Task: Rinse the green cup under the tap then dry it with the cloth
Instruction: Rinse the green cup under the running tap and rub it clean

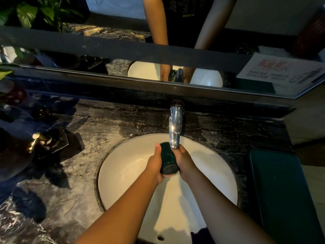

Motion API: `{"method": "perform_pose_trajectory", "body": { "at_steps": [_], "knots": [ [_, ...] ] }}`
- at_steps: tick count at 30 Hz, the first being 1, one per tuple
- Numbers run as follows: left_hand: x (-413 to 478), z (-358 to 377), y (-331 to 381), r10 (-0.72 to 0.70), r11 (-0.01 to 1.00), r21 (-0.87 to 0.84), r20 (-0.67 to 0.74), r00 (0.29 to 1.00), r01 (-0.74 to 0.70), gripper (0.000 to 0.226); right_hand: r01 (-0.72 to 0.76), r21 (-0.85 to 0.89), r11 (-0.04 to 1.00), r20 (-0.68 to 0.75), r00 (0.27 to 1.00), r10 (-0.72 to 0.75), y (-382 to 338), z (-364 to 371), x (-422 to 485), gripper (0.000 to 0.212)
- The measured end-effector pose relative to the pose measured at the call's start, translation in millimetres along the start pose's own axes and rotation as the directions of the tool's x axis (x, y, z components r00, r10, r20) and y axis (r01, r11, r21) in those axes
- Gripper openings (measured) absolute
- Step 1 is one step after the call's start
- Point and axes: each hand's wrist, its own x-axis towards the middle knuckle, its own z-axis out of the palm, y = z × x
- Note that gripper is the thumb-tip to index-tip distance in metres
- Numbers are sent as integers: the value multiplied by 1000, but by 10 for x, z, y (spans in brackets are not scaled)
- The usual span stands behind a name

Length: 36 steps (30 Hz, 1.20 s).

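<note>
Dark veined marble surface (91, 131); black soap dispenser with brass pump (44, 140) near its left edge. Round white basin (126, 166) at centre. Left hand (154, 164) and right hand (184, 159) both grip the dark green glazed cup (168, 158), tilted, mouth at the chrome tap (175, 127) spout. Dark green rectangular tray (284, 191) lies along the right edge.

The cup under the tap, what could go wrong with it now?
The cup is tipped with its mouth right at the tap spout, so it might knock the metal. Both hands, left and right, hold it over the hard sink; a wet cup could slip and chip. Water may splash onto the counter.
</note>
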Motion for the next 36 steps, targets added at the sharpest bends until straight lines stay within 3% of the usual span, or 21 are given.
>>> {"method": "perform_pose_trajectory", "body": {
  "at_steps": [3,5,9,14,19,23,25,29,32,36],
  "knots": [
    [-14,-8,-7,-37,998,44,-10,999,37,61,61,-9,998,111,992,-59,113,18,-87,58],
    [-31,-15,-8,-48,990,131,14,999,46,65,97,-33,995,105,990,-93,129,6,-81,52],
    [-36,-11,-4,43,971,235,39,998,-51,74,23,-21,1000,-15,1000,-23,21,-10,17,36],
    [-58,-47,20,6,995,95,68,998,-13,60,24,135,991,45,999,-30,38,-59,-30,25],
    [-87,-43,-70,-28,993,120,54,998,21,61,144,10,990,114,983,-144,208,-33,-87,54],
    [-81,-61,-104,35,990,137,72,997,-44,62,198,-90,976,81,978,-191,200,-3,-48,34],
    [-68,-79,-110,43,993,106,64,997,-50,59,157,-92,983,30,988,-154,154,-6,2,25],
    [-68,-81,-66,6,1000,-31,57,998,-5,54,75,9,997,60,995,-76,166,-34,7,45],
    [-63,-74,-52,-23,1000,12,32,999,23,53,88,72,994,115,989,-95,228,-19,-59,74],
    [-33,-64,-73,34,993,112,41,999,-39,60,117,53,992,151,981,-124,216,-78,-62,67]
  ]
}}
